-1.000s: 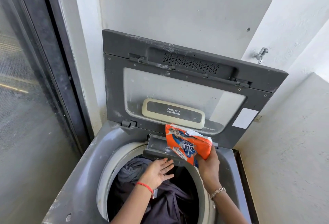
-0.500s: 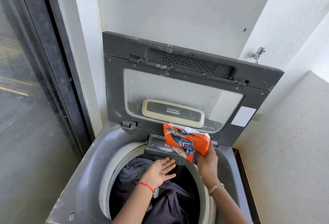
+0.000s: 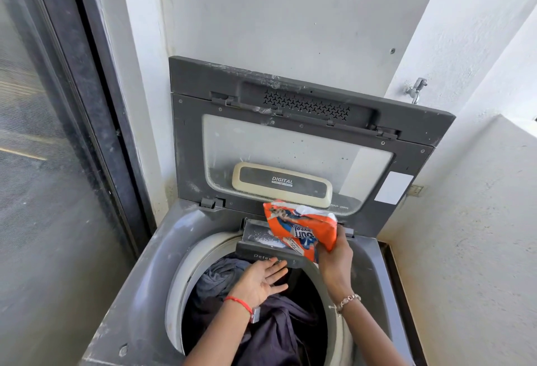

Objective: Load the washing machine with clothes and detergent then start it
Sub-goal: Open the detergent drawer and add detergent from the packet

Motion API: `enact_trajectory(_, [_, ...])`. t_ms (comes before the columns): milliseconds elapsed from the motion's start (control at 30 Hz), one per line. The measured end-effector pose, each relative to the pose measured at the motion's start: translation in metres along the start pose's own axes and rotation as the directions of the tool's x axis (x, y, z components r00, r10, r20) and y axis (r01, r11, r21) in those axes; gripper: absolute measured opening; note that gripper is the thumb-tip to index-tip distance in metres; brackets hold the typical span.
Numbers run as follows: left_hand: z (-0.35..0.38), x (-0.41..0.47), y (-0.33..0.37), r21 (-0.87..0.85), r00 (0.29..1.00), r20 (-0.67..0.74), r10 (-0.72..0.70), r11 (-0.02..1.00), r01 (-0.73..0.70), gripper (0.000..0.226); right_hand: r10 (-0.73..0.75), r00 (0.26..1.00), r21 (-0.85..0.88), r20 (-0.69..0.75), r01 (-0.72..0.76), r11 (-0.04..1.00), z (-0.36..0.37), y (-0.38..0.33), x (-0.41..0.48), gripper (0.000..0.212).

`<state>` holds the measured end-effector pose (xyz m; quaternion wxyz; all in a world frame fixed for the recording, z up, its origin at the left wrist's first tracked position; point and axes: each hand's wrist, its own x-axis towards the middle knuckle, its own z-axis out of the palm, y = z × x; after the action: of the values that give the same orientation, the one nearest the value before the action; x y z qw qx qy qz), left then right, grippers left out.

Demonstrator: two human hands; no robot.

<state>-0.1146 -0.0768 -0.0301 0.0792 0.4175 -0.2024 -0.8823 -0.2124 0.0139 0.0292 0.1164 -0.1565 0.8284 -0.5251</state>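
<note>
Gripping the tilted detergent packet (image 3: 302, 227), right hand (image 3: 334, 261) fingers hold it over the drawer (image 3: 258, 235).

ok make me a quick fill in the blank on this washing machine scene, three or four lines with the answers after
1. The right hand tips the orange detergent packet over the grey pull-out ____ at the tub's rear rim.
2. The left hand is open, palm facing ____.
3. The dark clothes lie ____ the round tub.
4. The grey hinged lid with its clear window stands ____.

Missing words: drawer; up; inside; open
</note>
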Motion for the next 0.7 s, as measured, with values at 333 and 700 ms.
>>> enact_trajectory(333, [0.0001,-0.0043,0.0004,-0.001,1.000,0.008,0.005,1.000,-0.005,0.024,0.021,0.999,-0.037,-0.030,-0.022,0.999,-0.0015,-0.0031,-0.0017,0.031])
enact_trajectory(700, [-0.0023,-0.0030,-0.0021,0.000,1.000,0.027,0.005,1.000,-0.005,0.023,-0.040,0.997,-0.101,-0.066,0.033,0.994,-0.0028,-0.0061,-0.0007,0.024])
